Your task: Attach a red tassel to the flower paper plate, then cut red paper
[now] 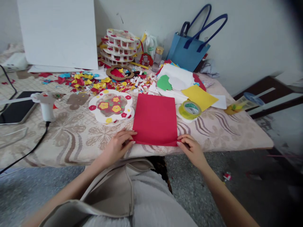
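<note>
A red sheet of paper or thin foam (155,118) lies at the table's front edge, its near edge folded up in a narrow strip. My left hand (120,142) pinches the near left corner between thumb and fingers. At the near right corner, my right hand (190,148) pinches the sheet the same way. Left of the sheet sits a white flower-shaped piece (111,107) decorated with yellow and red paper flowers. A roll of yellow-green tape (189,110) rests just right of it.
Colourful paper scraps (94,80) spread behind. A stack of white scalloped tiers (120,47), a blue bag (188,52) and paper sheets (175,75) stand or lie at the back. A glue gun (47,105) with its cord is left; a plastic cup (245,102) lies tilted at right.
</note>
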`<state>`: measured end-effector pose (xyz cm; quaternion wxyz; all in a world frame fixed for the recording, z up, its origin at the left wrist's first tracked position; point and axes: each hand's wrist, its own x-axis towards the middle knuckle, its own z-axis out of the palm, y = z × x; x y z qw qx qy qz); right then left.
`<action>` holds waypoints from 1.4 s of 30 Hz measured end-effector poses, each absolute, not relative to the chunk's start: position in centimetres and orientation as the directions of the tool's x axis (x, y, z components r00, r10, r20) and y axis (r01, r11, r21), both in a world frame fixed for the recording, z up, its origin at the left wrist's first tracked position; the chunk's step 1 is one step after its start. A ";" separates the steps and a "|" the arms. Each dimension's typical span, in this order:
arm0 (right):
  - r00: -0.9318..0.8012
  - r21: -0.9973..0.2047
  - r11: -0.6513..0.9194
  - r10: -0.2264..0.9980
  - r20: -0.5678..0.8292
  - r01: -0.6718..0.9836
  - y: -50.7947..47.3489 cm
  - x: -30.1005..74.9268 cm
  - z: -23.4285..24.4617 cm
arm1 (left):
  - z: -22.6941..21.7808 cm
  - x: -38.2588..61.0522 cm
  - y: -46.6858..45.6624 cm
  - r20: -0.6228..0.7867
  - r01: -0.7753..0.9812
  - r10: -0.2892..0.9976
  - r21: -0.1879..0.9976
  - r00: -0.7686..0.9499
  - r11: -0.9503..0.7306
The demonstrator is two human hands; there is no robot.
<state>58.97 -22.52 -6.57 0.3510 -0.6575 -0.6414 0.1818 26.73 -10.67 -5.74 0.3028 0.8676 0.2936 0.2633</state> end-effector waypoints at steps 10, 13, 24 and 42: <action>0.196 -0.639 0.041 0.935 0.295 0.768 -22.3 57.7 -7.3 | -6.0 28.1 -11.0 0.258 0.437 0.835 0.756 0.486 -0.488; 0.191 -0.621 0.055 0.927 0.323 0.782 -22.4 57.6 -7.6 | -6.7 28.3 -11.0 0.290 0.489 0.847 0.714 0.446 -0.502; 0.181 -0.561 0.075 0.904 0.387 0.824 -23.0 57.4 -8.3 | -7.3 28.2 -10.8 0.342 0.532 0.827 0.641 0.447 -0.552; 0.122 -0.436 0.108 0.876 0.467 0.894 -22.1 57.8 -8.4 | -6.8 28.9 -10.1 0.325 0.548 0.840 0.645 0.435 -0.533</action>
